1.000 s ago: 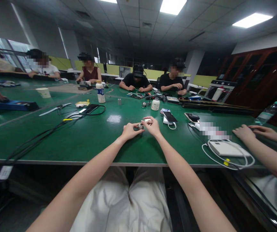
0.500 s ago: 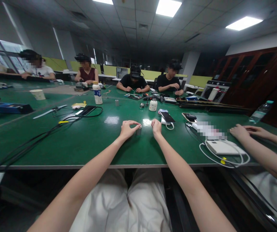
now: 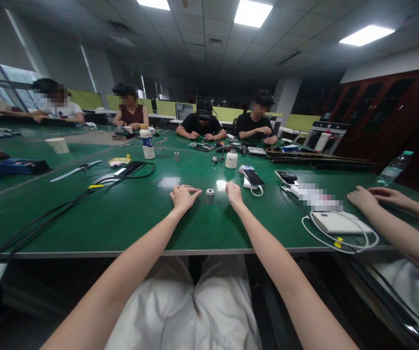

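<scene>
A small silvery metal cylinder [image 3: 209,196] stands upright on the green table [image 3: 121,214], between my two hands. Just left of it is my left hand [image 3: 185,198], its fingers apart and nothing in them; it does not touch the cylinder. To the cylinder's right, my right hand [image 3: 234,193] is closed, thumb and fingers pinched together. Whatever it holds, if anything, is too small to make out.
Beyond my hands stand a white jar [image 3: 231,159], a bottle [image 3: 147,143] and a smaller cylinder [image 3: 176,156]. A phone [image 3: 253,177] lies at right, cables [image 3: 74,201] at left. A neighbour's hands [image 3: 362,198] rest at far right; several people sit opposite.
My left hand has let go of the metal cylinder and moved left, away from it. My right hand has shifted slightly left, still closed.
</scene>
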`<state>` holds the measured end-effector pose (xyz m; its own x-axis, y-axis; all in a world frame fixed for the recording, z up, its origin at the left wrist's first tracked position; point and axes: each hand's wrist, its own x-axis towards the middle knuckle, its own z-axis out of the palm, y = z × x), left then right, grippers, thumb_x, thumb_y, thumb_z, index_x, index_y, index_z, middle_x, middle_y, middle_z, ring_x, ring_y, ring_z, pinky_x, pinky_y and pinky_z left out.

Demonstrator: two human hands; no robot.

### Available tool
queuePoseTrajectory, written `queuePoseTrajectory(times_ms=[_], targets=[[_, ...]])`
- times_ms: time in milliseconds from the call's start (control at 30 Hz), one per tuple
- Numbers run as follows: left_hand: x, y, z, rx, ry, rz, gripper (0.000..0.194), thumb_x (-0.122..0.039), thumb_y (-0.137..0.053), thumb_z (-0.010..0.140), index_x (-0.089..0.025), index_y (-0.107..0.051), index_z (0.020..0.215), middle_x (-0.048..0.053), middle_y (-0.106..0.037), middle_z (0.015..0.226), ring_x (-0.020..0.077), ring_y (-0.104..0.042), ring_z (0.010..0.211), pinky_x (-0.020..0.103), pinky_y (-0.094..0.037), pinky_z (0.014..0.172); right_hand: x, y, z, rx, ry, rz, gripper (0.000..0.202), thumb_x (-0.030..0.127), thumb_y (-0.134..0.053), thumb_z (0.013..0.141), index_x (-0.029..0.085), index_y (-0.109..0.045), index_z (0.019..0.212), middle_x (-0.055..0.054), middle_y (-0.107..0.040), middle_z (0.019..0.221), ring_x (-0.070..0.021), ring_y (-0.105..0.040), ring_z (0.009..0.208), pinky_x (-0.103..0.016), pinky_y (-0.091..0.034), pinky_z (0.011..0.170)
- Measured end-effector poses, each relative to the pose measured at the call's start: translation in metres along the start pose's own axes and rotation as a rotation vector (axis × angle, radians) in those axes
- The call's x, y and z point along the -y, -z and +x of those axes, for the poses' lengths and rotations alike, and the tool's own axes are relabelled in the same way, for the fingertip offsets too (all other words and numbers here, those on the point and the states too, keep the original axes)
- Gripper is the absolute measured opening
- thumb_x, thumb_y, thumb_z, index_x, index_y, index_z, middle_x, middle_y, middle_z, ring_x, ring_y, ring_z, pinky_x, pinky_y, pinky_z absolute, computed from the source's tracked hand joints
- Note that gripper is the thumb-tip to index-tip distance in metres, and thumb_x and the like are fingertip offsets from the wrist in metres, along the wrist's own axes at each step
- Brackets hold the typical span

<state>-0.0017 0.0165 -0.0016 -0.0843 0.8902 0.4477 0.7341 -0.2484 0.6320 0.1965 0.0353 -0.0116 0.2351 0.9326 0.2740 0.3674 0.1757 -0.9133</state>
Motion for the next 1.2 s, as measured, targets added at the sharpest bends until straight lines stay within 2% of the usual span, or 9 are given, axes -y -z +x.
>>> queuePoseTrajectory(times_ms=[100, 200, 367, 467, 533, 633, 867, 1033, 1200], targets=[[-0.014, 0.001, -0.003, -0.008, -0.135, -0.062, 0.018, -0.038, -0.063, 0.086, -0.03, -0.077, 0.094, 0.004, -0.073, 0.106, 0.0284, -0.05, 0.112, 0.044, -0.035, 0.098, 0.001, 0.003, -0.002, 0.024, -0.005, -0.062, 0.033, 0.034, -0.058, 0.093, 0.015, -0.057, 0.12, -0.008, -0.059, 0.121, -0.0237, -0.061, 0.103, -0.042, -0.054, 0.085], [-0.023, 0.0, -0.006, 0.021, -0.224, -0.11, 0.017, -0.036, -0.064, 0.086, -0.028, -0.077, 0.095, 0.002, -0.074, 0.098, 0.0237, -0.057, 0.104, 0.039, -0.04, 0.095, 0.003, 0.006, -0.004, 0.055, 0.001, -0.131, 0.032, 0.035, -0.059, 0.093, 0.014, -0.058, 0.117, -0.007, -0.06, 0.118, -0.0238, -0.062, 0.101, -0.041, -0.054, 0.084], [-0.024, -0.004, -0.008, 0.047, -0.276, -0.153, 0.016, -0.035, -0.065, 0.085, -0.027, -0.077, 0.092, 0.003, -0.075, 0.092, 0.0228, -0.061, 0.096, 0.036, -0.045, 0.09, 0.011, 0.011, -0.008, 0.156, 0.055, -0.224, 0.024, 0.023, -0.048, 0.091, 0.015, -0.07, 0.086, -0.001, -0.066, 0.08, -0.0157, -0.061, 0.077, -0.026, -0.048, 0.069], [-0.023, -0.005, -0.008, 0.047, -0.29, -0.167, 0.017, -0.035, -0.064, 0.085, -0.026, -0.077, 0.092, 0.002, -0.076, 0.092, 0.023, -0.061, 0.096, 0.036, -0.046, 0.089, 0.015, 0.013, -0.014, 0.284, 0.096, -0.263, 0.021, 0.023, -0.057, 0.081, 0.017, -0.07, 0.096, 0.005, -0.057, 0.058, -0.0112, -0.052, 0.054, -0.021, -0.039, 0.055], [-0.023, -0.006, -0.008, 0.046, -0.294, -0.172, 0.017, -0.035, -0.063, 0.085, -0.026, -0.077, 0.092, 0.002, -0.076, 0.092, 0.0232, -0.061, 0.096, 0.036, -0.046, 0.089, 0.017, 0.012, -0.019, 0.369, 0.123, -0.294, 0.032, 0.025, -0.065, 0.074, 0.017, -0.069, 0.105, 0.008, -0.05, 0.05, -0.0096, -0.045, 0.047, -0.02, -0.034, 0.05], [-0.023, -0.007, -0.008, 0.056, -0.295, -0.174, 0.018, -0.035, -0.063, 0.084, -0.025, -0.077, 0.09, 0.003, -0.077, 0.093, 0.0242, -0.062, 0.095, 0.037, -0.046, 0.089, 0.018, 0.009, -0.026, 0.431, 0.154, -0.355, 0.039, 0.033, -0.072, 0.071, 0.017, -0.069, 0.106, 0.008, -0.047, 0.051, -0.0093, -0.043, 0.048, -0.02, -0.03, 0.051], [-0.023, -0.012, -0.007, 0.048, -0.271, -0.175, 0.018, -0.036, -0.062, 0.084, -0.028, -0.077, 0.09, 0.002, -0.075, 0.098, 0.0244, -0.059, 0.103, 0.04, -0.043, 0.094, 0.023, 0.005, -0.031, 0.415, 0.19, -0.509, 0.041, 0.055, -0.067, 0.076, 0.021, -0.072, 0.1, 0.003, -0.053, 0.06, -0.0111, -0.045, 0.055, -0.022, -0.028, 0.053], [-0.02, -0.016, -0.004, 0.003, -0.207, -0.169, 0.019, -0.044, -0.07, 0.077, -0.027, -0.077, 0.081, 0.004, -0.073, 0.101, 0.0273, -0.056, 0.108, 0.045, -0.039, 0.098, 0.028, 0.008, -0.031, 0.398, 0.205, -0.576, 0.045, 0.062, -0.065, 0.075, 0.025, -0.074, 0.099, 0.002, -0.058, 0.065, -0.0119, -0.049, 0.058, -0.022, -0.029, 0.053], [-0.017, -0.016, -0.001, 0.062, -0.221, -0.177, 0.019, -0.042, -0.067, 0.079, -0.028, -0.078, 0.083, 0.004, -0.073, 0.101, 0.0259, -0.056, 0.109, 0.043, -0.039, 0.1, 0.032, 0.014, -0.032, 0.407, 0.206, -0.6, 0.046, 0.067, -0.064, 0.073, 0.029, -0.076, 0.097, 0.001, -0.061, 0.065, -0.0134, -0.054, 0.061, -0.022, -0.03, 0.054]])
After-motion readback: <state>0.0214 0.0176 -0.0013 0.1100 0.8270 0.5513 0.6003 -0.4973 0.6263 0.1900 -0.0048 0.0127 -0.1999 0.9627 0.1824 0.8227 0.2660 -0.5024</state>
